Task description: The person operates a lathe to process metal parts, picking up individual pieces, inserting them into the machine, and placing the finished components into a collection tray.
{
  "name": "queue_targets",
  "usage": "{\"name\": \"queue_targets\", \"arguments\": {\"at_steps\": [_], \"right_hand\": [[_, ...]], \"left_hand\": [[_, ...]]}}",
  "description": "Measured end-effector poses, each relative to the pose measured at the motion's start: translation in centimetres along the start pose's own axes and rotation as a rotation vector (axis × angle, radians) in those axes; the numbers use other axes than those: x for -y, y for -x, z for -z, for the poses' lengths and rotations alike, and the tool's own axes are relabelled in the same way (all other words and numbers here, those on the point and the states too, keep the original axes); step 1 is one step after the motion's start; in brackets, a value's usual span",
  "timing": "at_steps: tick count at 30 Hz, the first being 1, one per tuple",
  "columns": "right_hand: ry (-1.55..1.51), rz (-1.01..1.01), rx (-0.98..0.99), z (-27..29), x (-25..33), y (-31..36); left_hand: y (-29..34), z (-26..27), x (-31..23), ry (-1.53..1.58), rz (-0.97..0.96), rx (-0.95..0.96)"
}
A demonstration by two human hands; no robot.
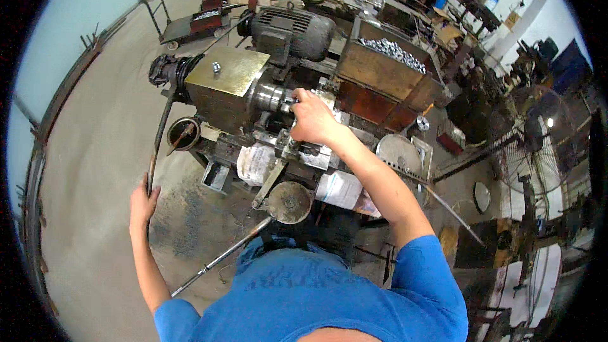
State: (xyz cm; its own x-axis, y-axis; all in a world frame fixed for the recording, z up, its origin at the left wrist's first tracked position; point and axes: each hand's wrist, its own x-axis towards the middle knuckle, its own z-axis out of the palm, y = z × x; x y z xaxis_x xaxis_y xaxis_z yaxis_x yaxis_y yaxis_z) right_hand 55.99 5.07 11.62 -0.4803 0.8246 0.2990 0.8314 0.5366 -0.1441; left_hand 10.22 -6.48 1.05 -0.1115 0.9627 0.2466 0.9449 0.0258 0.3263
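Note:
My left hand (144, 202) is closed round the lower end of a long dark lever (160, 133), which slants up to the left end of a lathe-like machine's headstock (218, 98). Out in front, my right hand (310, 119) is at the shiny round spindle (271, 97), with its fingers bent and pressed together at the spindle's face. What those fingers pinch is hidden behind them. Below that hand lies the machine's metal slide (291, 150). A small bright metal part (216, 67) sits on the headstock's brass-coloured top plate (235, 71).
An electric motor (292, 33) stands behind the headstock. At the back right is a rusty metal bin (373, 73) with many small shiny parts. A round disc (290, 202) and a long bar (221, 257) jut toward my body. A trolley (190, 27) stands far left; a fan (529, 136) is at right.

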Motion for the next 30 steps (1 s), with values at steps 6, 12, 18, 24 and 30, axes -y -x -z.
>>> {"name": "queue_targets", "arguments": {"at_steps": [6,12,18,24,30], "right_hand": [[0.075,-0.089,0.291,-4.2,-1.7,-4.9],[-0.137,-0.213,0.098,-6.0,-1.2,-5.6],[-0.127,-0.363,0.067,-4.1,1.2,-6.7],[-0.083,-0.311,0.046,-3.8,1.1,-6.8],[-0.305,-0.155,-0.262,1.4,-0.2,-0.2]], "left_hand": [[3.3,1.5,-1.1,0.002,0.229,0.019],[2.0,-0.2,0.3,-0.100,0.193,-0.030],[-1.5,2.0,8.1,-0.415,0.201,0.038],[-8.2,3.8,17.1,-0.636,0.127,0.082],[-8.1,-2.5,5.3,0.214,-0.094,-0.688]]}}
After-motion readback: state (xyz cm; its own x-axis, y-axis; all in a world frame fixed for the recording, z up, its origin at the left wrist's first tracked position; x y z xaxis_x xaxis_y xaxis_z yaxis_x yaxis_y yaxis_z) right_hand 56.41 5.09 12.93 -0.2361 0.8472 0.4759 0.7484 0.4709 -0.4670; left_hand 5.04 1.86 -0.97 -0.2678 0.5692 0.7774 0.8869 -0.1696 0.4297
